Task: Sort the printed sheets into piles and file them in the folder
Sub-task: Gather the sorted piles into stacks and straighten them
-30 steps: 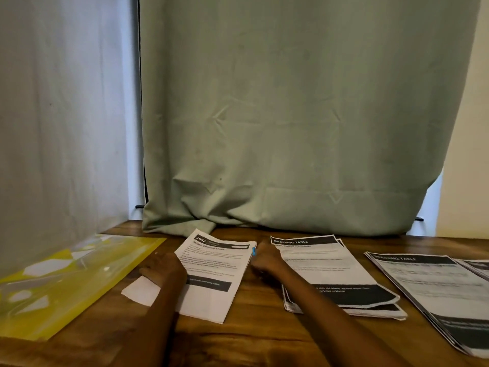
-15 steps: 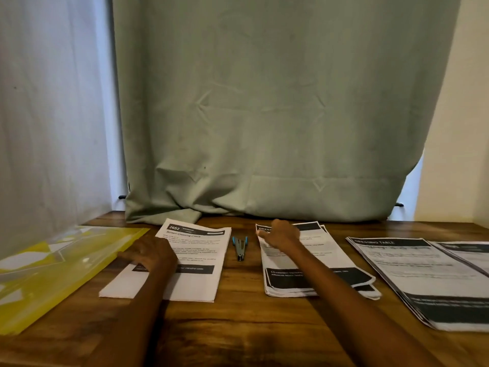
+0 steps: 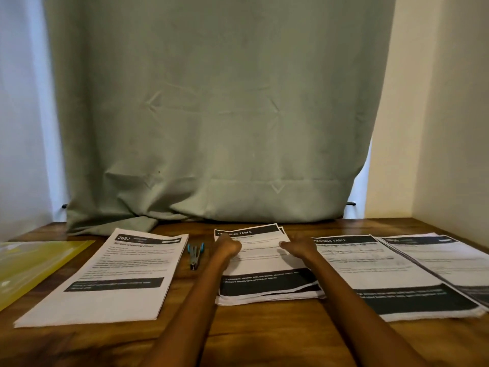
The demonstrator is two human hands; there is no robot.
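Both hands rest on the middle pile (image 3: 264, 276) of printed sheets at the frame's lower centre: the left hand (image 3: 228, 247) at its upper left, the right hand (image 3: 299, 249) at its right edge; whether the fingers curl round the paper cannot be told. Other piles lie left (image 3: 111, 279) and right (image 3: 381, 274) on the wooden surface (image 3: 264, 337), the yellow folder (image 3: 34, 263) at far left.
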